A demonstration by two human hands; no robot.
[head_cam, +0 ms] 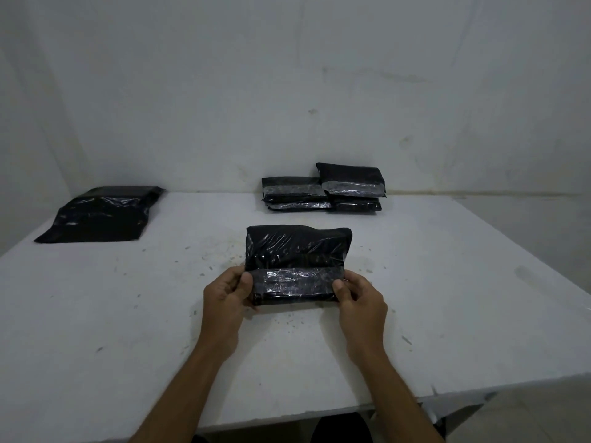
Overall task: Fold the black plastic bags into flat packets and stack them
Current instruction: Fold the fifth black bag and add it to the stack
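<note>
A black plastic bag folded into a packet [297,257] lies on the white table [128,314] in front of me, a glossy flap across its near edge. My left hand [227,295] pinches the packet's near left corner with thumb on top. My right hand [359,298] pinches the near right corner the same way. At the back of the table, against the wall, folded packets sit in two low stacks side by side: the left stack [294,193] and a slightly higher right stack [353,185]. An unfolded black bag [102,215] lies flat at the far left.
The table's right edge runs diagonally from the wall toward me, and its near edge [415,396] is just below my forearms. A white wall [287,91] closes off the back. The tabletop is scuffed and speckled.
</note>
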